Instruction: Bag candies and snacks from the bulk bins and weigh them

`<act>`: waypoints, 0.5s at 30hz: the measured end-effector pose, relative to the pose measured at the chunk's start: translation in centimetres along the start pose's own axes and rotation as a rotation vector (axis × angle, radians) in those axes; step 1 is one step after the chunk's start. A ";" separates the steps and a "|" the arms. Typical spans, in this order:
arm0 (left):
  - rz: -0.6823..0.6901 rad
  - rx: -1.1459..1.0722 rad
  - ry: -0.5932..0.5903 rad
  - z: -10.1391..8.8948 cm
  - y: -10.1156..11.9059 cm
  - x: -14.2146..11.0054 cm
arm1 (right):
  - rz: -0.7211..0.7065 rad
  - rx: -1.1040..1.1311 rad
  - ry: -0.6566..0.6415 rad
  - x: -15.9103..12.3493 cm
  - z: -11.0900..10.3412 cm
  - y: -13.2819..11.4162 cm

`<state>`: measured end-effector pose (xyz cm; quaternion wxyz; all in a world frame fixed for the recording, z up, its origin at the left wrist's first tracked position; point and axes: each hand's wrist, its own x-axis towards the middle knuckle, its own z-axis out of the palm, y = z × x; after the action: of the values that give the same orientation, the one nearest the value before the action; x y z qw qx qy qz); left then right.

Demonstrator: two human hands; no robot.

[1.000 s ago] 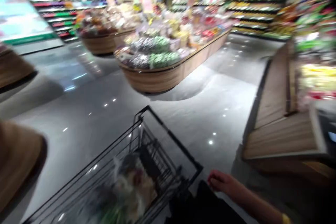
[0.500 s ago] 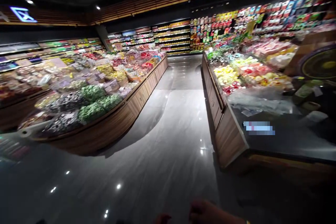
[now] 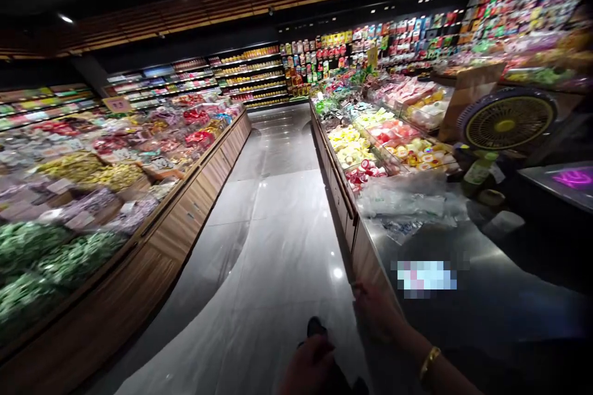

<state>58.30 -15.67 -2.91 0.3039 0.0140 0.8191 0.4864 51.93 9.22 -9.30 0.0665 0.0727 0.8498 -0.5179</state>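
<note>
Low in the view, my left hand point(image 3: 309, 363) hangs over the floor with its fingers curled in. Nothing shows in it, though it is dark and smeared. To its right, my right hand point(image 3: 376, 308) is beside the corner of the dark counter point(image 3: 482, 315). Its fingers are loosely curled, with no object visible in them. A gold bracelet point(image 3: 430, 363) circles that wrist. Below and between the hands a dark shoe point(image 3: 315, 325) shows on the grey floor point(image 3: 278, 247).
A wood-sided bin point(image 3: 185, 222) of wrapped sweets lines the left of the aisle. On the right, trays of packets point(image 3: 352, 147), clear plastic bags point(image 3: 412, 200) and a round fan point(image 3: 507, 120) stand by the counter. Stocked shelves point(image 3: 250, 77) close off the far end.
The view has swung right and moved forward into the aisle. The wire shopping cart seen earlier has left the view. Both hands now show higher up, the right one beside the counter.
</note>
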 end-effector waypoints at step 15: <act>0.077 0.002 -0.150 -17.9 12.5 29.2 | 0.565 -0.427 0.520 28.8 -10.1 -3.8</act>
<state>21.98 -13.90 -0.82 0.3455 0.0825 0.7934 0.4943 22.57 18.04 -6.79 0.0028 0.4151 0.8729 -0.2564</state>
